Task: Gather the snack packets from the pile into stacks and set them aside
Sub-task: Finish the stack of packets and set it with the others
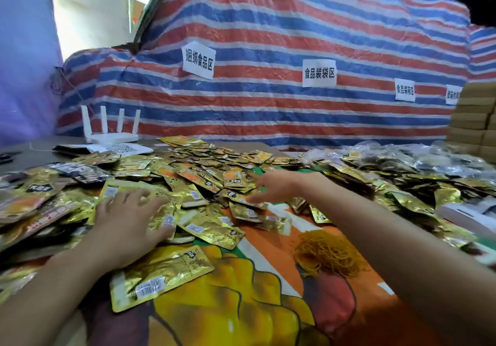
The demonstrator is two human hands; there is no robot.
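Printed cloth point(268, 305) bears packets point(204, 179); left hand point(126, 219) presses, right hand point(271, 187) touches them.

**Premises:** food-packing workshop or stockroom.

**Evidence:**
- Striped tarpaulin point(268, 37) bearing paper signs point(319, 73) that name food bundling and bagging zones.
- Cardboard boxes point(472, 115) stacked at the tarpaulin's right end.
- Gold snack packets point(204, 163) heaped on the surface point(268, 251) before the tarpaulin.
- Clear-bagged packets point(429, 155) below its right part.
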